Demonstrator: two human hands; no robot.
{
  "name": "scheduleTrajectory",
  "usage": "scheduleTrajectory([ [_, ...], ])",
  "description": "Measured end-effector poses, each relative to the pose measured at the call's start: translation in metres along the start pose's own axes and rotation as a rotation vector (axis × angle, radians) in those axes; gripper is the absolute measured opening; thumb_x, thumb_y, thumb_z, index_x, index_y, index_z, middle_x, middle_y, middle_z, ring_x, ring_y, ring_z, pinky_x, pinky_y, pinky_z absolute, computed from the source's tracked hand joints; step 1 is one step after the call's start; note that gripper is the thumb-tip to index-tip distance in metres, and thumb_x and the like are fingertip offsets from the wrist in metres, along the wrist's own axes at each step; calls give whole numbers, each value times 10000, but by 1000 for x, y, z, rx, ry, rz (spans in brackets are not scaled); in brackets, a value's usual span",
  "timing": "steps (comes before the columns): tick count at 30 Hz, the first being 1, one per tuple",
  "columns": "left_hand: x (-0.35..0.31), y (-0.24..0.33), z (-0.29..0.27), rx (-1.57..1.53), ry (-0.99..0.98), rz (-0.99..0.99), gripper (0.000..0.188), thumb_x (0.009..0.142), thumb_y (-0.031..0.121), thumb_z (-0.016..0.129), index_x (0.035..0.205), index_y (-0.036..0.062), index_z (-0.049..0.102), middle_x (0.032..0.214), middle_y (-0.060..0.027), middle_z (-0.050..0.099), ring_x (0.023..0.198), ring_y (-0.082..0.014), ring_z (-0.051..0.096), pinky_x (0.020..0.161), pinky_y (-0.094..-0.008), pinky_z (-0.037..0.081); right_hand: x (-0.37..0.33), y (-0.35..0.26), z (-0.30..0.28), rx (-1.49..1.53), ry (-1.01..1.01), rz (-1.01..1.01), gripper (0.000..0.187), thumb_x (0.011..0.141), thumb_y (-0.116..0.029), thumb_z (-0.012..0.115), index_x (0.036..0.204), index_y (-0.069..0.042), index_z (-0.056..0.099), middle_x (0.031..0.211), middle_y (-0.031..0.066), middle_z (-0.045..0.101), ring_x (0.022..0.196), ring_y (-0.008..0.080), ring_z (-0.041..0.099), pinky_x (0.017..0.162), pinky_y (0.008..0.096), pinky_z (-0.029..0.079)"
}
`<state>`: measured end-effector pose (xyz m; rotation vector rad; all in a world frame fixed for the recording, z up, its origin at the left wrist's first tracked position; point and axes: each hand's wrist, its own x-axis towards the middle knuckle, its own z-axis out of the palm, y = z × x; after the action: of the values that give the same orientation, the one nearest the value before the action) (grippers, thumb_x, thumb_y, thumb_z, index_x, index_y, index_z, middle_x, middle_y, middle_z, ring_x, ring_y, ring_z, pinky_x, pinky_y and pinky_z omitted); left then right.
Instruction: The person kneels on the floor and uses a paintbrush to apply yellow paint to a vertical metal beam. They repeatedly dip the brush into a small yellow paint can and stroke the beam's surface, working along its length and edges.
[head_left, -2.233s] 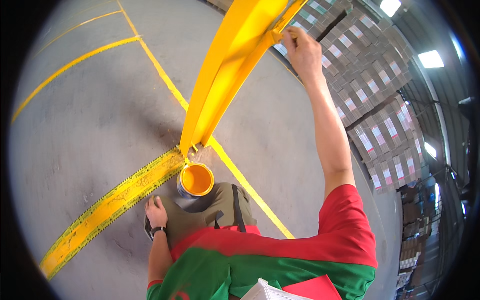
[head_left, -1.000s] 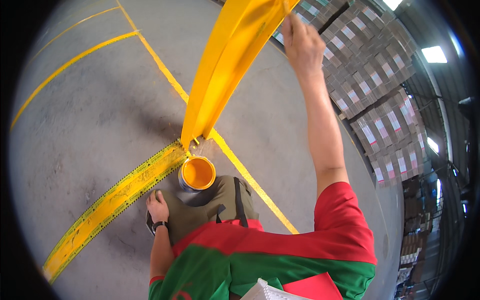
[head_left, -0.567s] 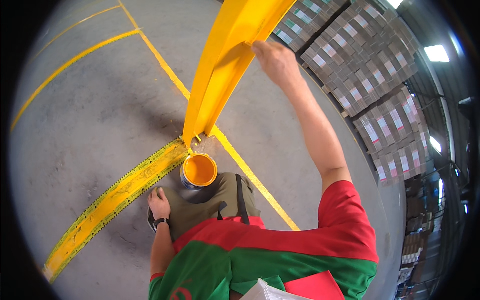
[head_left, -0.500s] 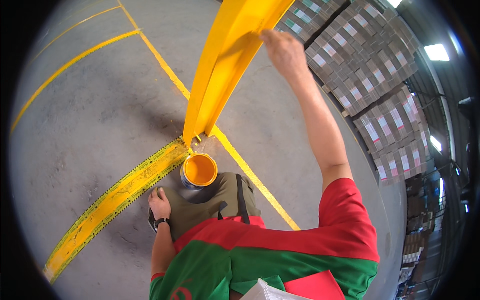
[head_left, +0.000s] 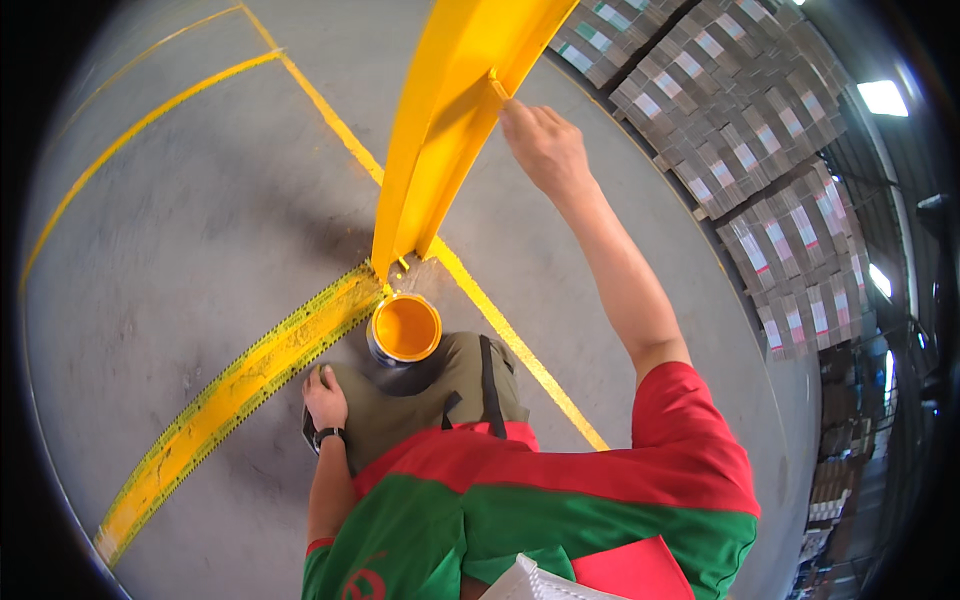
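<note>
My right hand [head_left: 545,145] is closed around a slim paintbrush [head_left: 498,88], its yellow tip against the inner face of a yellow steel column [head_left: 412,160]. Most of the handle is hidden in my fist. Wet-looking yellow paint covers the column. At its foot, just in front of my knees, stands an open can [head_left: 376,350] with orange-yellow paint [head_left: 405,325] inside. My left hand [head_left: 325,398], with a dark watch at the wrist, lies on my bent left knee, fingers stretched out and holding nothing.
A worn yellow floor strip [head_left: 235,400] edged with printed tape curves from the column's base to the lower left. A thinner yellow line [head_left: 520,355] crosses the grey floor [head_left: 200,220]. Stacks of bundled flat cardboard [head_left: 720,110] stand at the right.
My right hand has moved down and slightly left along the column, and the brush tip now shows. My left hand stays on the knee. The view has shifted slightly.
</note>
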<state>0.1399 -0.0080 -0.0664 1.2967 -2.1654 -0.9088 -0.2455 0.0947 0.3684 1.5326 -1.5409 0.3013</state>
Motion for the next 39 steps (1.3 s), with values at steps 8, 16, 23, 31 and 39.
scheduleTrajectory([
  [8, 2, -8, 8, 21, -28, -3, 412, 1045, 342, 561, 1232, -12, 662, 1182, -304, 666, 1134, -478, 600, 1002, -530, 485, -98, -146, -5, 651, -523, 617, 171, 962, -173, 709, 1037, -23, 738, 781, 178, 727, 654, 315, 716, 627, 382, 565],
  [16, 0, -2, 4, 25, 10, -38, 445, 1030, 367, 572, 1237, -15, 675, 1223, -295, 663, 1188, -457, 594, 1050, -512, 470, -238, -248, 137, 571, -959, 611, 252, 942, -284, 678, 1005, -53, 760, 911, 230, 736, 844, 433, 712, 785, 523, 577],
  [23, 0, -3, 5, 31, 1, -76, 452, 1033, 372, 566, 1255, -7, 669, 1233, -281, 663, 1203, -451, 586, 1060, -508, 465, -253, -263, 144, 594, -951, 775, 259, 954, -289, 667, 1016, -59, 767, 941, 226, 740, 891, 416, 719, 823, 510, 579],
  [31, 1, 3, 1, 35, -43, -73, 457, 1044, 370, 549, 1269, -12, 658, 1236, -266, 661, 1206, -433, 582, 1056, -500, 468, -263, -194, 79, 789, -510, 1275, 266, 1000, -230, 658, 948, 26, 711, 737, 168, 711, 583, 291, 664, 561, 380, 536],
  [39, 0, 2, 3, 47, -65, -76, 469, 1051, 378, 529, 1270, -17, 656, 1236, -278, 658, 1201, -442, 579, 1049, -503, 470, -331, -204, 77, 1123, -126, 2245, 356, 1056, -336, 613, 890, -22, 612, 696, 86, 633, 504, 140, 523, 438, 284, 423],
])
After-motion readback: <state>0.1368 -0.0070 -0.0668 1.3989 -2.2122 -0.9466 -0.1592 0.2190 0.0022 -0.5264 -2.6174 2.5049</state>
